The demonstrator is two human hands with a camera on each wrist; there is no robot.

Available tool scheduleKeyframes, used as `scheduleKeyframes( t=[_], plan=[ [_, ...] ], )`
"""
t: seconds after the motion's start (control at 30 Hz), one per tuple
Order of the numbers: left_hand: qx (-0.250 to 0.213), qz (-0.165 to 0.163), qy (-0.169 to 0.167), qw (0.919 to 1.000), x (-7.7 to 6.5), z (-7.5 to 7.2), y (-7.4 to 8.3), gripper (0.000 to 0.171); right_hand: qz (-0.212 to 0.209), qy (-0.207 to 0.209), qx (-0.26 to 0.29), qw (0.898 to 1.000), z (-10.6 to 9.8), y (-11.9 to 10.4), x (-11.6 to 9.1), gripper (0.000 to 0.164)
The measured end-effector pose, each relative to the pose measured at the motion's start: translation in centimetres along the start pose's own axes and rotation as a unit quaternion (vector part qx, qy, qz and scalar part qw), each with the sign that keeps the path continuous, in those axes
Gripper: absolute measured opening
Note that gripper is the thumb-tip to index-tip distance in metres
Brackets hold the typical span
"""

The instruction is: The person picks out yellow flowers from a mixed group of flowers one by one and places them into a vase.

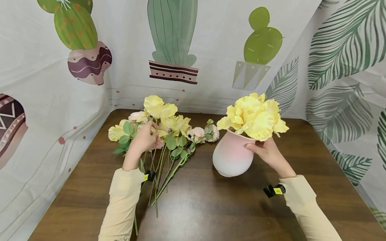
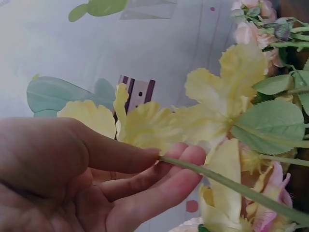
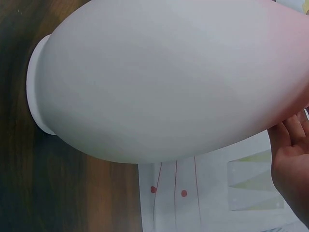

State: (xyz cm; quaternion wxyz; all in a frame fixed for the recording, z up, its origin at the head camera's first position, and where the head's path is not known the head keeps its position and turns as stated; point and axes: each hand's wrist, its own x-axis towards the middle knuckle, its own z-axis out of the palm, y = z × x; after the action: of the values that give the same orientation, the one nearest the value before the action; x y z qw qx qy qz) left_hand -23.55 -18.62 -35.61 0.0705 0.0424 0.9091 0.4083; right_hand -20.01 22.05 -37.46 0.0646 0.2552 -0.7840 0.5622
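Note:
My left hand (image 1: 145, 137) pinches the thin green stem (image 2: 241, 191) of a yellow flower (image 1: 159, 107) between thumb and fingers; in the left wrist view the bloom shows behind the fingertips. Around it lie pale pink roses (image 1: 196, 133), other yellow flowers (image 1: 176, 124), leaves and several long stems. On the right, my right hand (image 1: 269, 153) grips the pink-and-white vase (image 1: 232, 157) near its rim, the thumb on its side and the other fingers mostly hidden. Large yellow blooms (image 1: 254, 115) fill the vase's mouth. The right wrist view shows mostly the vase's smooth body (image 3: 159, 82).
Everything lies on a dark brown wooden table (image 1: 193, 214). Behind it hangs a white cloth (image 1: 126, 67) printed with cacti and leaves. The loose stems (image 1: 169, 177) point toward the table's front, left of the vase.

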Motion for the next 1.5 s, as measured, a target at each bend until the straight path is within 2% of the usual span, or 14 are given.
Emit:
scheduleKeyframes(
  t=[0.17,0.4,0.67,0.77,0.97,1.2,1.3,1.5],
  plan=[
    [-0.005,0.005,-0.004,1.0,-0.5,-0.5,0.4,0.034,0.003,-0.001,0.001,1.0,0.1,0.0,0.0,0.062],
    [0.001,0.02,0.035,0.9992,-1.3,-1.0,1.5,0.026,0.0,0.002,0.009,1.0,0.1,0.0,0.0,0.062],
    [-0.029,0.034,0.057,0.9974,-2.4,-1.6,3.0,0.025,-0.007,0.003,0.024,1.0,0.1,0.0,0.1,0.06],
    [-0.018,0.037,0.06,0.9974,-2.7,-1.8,3.3,0.027,-0.008,0.004,0.028,1.0,0.1,0.0,0.2,0.062],
    [0.014,0.02,0.061,0.9978,-3.1,-2.0,3.6,0.031,-0.005,0.005,0.024,1.0,0.1,0.2,0.2,0.062],
    [0.013,0.0,0.039,0.9991,-3.3,-2.0,3.5,0.029,-0.009,0.008,0.028,1.0,0.0,0.2,0.3,0.061],
    [0.023,0.001,0.039,0.999,-3.4,-2.0,3.5,0.027,-0.005,0.008,0.028,1.0,0.0,0.2,0.2,0.06],
    [0.065,0.023,0.044,0.9966,-3.9,-2.2,3.6,0.024,0.005,0.008,0.025,1.0,0.1,0.2,0.2,0.059]
  ],
)
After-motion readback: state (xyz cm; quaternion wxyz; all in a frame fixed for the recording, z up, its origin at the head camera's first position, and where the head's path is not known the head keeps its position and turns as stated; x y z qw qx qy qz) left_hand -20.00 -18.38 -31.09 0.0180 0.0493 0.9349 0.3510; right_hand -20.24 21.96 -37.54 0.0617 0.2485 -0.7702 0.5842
